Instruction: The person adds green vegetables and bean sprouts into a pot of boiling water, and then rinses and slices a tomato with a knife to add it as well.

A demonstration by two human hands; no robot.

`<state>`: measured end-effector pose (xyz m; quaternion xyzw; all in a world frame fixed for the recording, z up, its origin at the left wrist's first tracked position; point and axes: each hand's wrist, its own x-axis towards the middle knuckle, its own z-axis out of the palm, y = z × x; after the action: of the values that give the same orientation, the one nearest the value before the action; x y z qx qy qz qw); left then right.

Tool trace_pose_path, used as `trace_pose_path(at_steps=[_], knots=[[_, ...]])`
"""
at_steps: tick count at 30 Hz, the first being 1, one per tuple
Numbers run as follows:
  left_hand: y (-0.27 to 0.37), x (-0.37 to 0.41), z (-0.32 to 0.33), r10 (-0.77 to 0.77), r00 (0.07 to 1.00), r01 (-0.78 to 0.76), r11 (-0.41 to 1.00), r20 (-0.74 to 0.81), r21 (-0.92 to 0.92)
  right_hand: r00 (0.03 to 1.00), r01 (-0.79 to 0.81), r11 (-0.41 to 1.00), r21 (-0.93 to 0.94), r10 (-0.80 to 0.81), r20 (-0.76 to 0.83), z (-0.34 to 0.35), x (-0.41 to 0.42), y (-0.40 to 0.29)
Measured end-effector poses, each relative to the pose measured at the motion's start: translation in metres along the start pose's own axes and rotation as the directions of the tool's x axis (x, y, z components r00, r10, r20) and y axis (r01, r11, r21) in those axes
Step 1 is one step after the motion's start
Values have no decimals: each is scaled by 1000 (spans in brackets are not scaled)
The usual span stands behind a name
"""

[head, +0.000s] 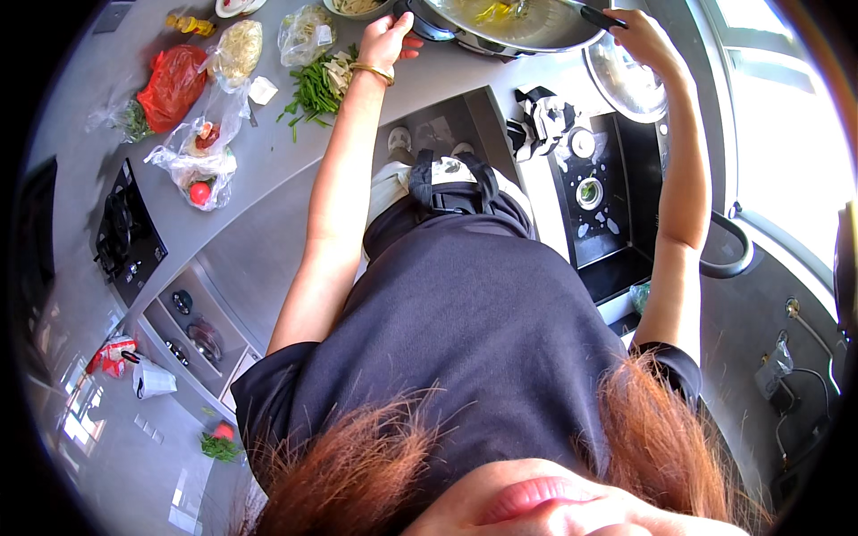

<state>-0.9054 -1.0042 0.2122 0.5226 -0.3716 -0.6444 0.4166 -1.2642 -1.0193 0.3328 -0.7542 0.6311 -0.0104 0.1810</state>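
At the top, a wide metal pan [570, 41] holds liquid with a yellow patch in it. My right hand [640, 37] grips a black utensil handle [602, 17] over the pan's right rim; its far end is out of sight. Beside the pan's dark left side handle [432, 28] is my left hand [387, 43], thumb raised and fingers below. Whether it grips that handle I cannot tell. Cut green stalks [318, 87] with pale pieces [340, 72] lie just left of my left wrist. A round metal lid [627, 80] rests under my right forearm.
A black sink [613, 201] and a crumpled black-and-white cloth [546, 120] are at the right. On the left counter stand a red bag [175, 87], a bag of noodles [239, 50], a clear bag with a tomato [200, 193] and a yellow bottle [191, 25]. A dark hob [127, 234] is farther left.
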Motion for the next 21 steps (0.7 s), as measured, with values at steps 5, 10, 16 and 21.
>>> trace_pose_path(at_steps=[5, 10, 16, 21], knots=[[-3, 4, -3, 0, 1000, 0, 1000, 4, -2, 994, -1, 999, 37, 5, -112, 27, 11, -25], [0, -2, -1, 5, 1000, -5, 1000, -24, 6, 999, 35, 990, 136, -40, 33, 3, 1, -26], [-1, -1, 3, 40, 999, -38, 997, -19, 67, 999, -35, 999, 6, 35, -11, -3, 6, 3], [0, -2, 1, 22, 1000, -22, 999, -7, 36, 997, -30, 994, 105, 37, -63, 18, 4, -32]])
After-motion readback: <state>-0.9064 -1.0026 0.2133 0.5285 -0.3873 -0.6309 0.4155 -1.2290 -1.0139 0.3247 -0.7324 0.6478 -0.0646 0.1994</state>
